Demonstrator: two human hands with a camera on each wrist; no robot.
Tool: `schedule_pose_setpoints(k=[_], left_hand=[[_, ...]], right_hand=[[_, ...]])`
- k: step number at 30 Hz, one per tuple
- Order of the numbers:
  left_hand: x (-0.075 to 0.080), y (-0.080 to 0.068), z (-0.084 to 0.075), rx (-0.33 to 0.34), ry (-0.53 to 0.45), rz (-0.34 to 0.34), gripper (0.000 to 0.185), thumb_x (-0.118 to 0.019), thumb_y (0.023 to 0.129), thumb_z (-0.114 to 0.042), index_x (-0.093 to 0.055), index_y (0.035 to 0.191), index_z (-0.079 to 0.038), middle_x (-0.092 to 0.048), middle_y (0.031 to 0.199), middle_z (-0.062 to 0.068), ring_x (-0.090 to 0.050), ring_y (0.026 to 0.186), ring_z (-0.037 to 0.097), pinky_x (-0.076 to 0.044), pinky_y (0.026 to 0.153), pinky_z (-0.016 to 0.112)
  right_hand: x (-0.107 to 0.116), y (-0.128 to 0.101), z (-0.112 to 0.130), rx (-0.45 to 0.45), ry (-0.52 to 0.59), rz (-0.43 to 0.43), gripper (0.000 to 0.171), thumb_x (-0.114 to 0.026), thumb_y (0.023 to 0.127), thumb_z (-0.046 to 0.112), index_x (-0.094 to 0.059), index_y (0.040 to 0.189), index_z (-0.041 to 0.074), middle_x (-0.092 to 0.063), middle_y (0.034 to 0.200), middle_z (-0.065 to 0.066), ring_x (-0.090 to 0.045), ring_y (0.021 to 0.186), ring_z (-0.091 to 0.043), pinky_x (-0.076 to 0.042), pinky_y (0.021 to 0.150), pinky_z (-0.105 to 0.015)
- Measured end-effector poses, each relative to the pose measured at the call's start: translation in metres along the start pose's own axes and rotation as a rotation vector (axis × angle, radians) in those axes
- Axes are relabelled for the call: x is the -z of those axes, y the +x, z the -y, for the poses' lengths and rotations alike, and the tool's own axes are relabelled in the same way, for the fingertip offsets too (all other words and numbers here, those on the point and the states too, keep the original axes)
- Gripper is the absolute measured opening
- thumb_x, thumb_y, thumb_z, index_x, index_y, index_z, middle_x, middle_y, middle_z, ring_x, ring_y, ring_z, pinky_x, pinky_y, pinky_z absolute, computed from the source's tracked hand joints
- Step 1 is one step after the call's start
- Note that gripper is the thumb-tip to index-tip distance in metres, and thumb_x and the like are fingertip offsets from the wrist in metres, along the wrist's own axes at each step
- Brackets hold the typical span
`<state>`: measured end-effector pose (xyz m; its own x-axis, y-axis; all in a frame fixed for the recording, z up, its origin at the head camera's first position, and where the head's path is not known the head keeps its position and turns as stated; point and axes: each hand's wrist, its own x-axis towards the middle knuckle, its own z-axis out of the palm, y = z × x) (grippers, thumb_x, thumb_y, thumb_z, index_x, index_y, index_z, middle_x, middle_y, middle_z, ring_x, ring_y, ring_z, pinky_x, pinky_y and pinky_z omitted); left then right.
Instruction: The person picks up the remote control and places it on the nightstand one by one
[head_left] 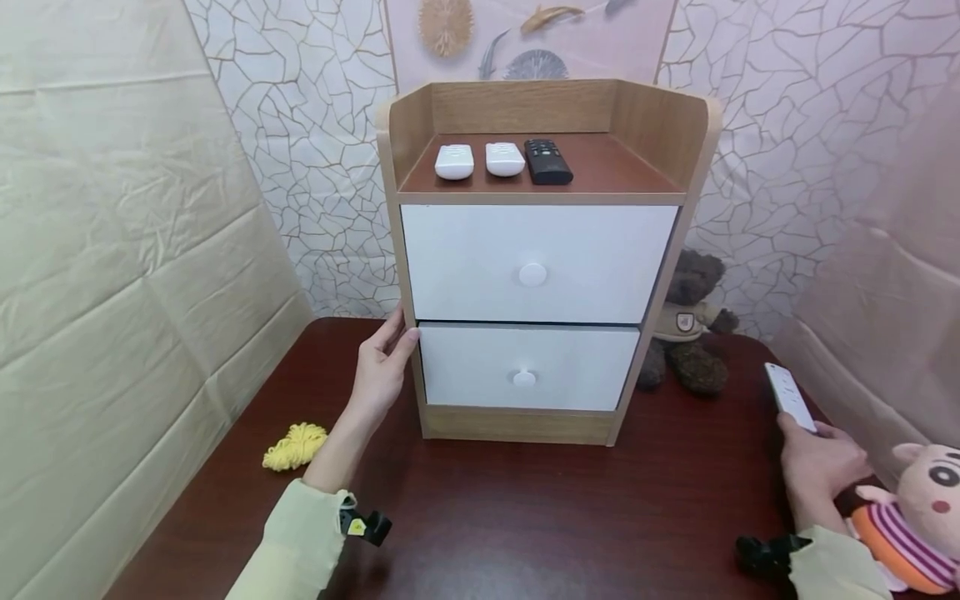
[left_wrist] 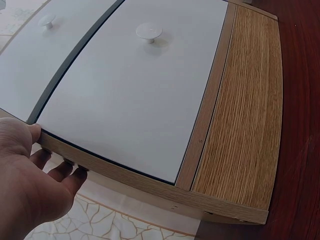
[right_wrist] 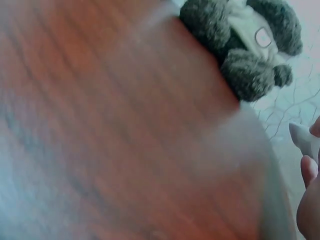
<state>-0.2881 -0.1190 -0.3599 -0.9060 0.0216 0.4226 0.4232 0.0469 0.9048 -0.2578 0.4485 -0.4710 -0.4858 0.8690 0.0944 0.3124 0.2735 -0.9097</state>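
A small wooden cabinet with two white drawers, the upper drawer and the lower drawer, stands on the dark table. My left hand holds the cabinet's left side edge, beside the gap between the drawers. In the left wrist view, the thumb of this hand lies at the front edge and the other fingers bend against the side panel. Far to the right, my right hand grips a white remote control, whose far end sticks out past the fingers. Only part of that hand shows in the right wrist view.
On the cabinet top lie two white remotes and a black remote. A teddy bear sits behind the cabinet's right side. Yellow yarn lies at the left, and a striped plush doll beside my right wrist.
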Motion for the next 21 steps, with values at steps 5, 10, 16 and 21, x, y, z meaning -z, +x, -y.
schedule_pose_setpoints(k=[5,10,16,21], left_hand=[[0.0,0.0,-0.001,-0.004,0.0,0.0,0.06,-0.056,0.108,-0.015,-0.03,0.159,0.0,-0.032,0.164,0.01,-0.033,0.148,0.018,-0.034,0.118,0.035],[0.0,0.0,-0.001,-0.011,0.001,-0.007,0.059,-0.056,0.108,-0.015,-0.031,0.159,0.0,-0.033,0.163,0.01,-0.033,0.148,0.018,-0.034,0.118,0.035],[0.0,0.0,0.0,-0.008,-0.004,-0.005,0.059,-0.056,0.108,-0.014,-0.031,0.159,-0.001,-0.033,0.163,0.01,-0.032,0.148,0.018,-0.034,0.118,0.035],[0.0,0.0,0.0,-0.003,-0.01,-0.005,0.059,-0.056,0.108,-0.014,-0.03,0.159,-0.001,-0.033,0.163,0.009,-0.033,0.148,0.017,-0.034,0.117,0.034]], right_hand=[[0.003,-0.007,0.019,-0.017,0.119,-0.017,0.054,-0.078,0.081,0.043,-0.07,0.119,0.005,-0.051,0.104,-0.011,-0.035,0.133,-0.039,-0.029,0.116,-0.044],[0.006,-0.017,0.043,0.053,0.237,-0.048,0.025,-0.083,0.077,0.036,-0.065,0.091,0.029,-0.048,0.089,0.009,-0.046,0.097,-0.006,-0.038,0.092,-0.024],[0.014,-0.034,0.077,0.201,0.357,-0.091,0.025,-0.085,0.075,0.027,-0.061,0.081,0.033,-0.054,0.065,0.025,-0.049,0.057,0.009,-0.038,0.059,-0.01],[0.025,-0.049,0.099,0.317,0.385,-0.088,0.024,-0.085,0.076,0.023,-0.064,0.085,0.03,-0.056,0.061,0.025,-0.05,0.049,0.01,-0.041,0.049,-0.007]])
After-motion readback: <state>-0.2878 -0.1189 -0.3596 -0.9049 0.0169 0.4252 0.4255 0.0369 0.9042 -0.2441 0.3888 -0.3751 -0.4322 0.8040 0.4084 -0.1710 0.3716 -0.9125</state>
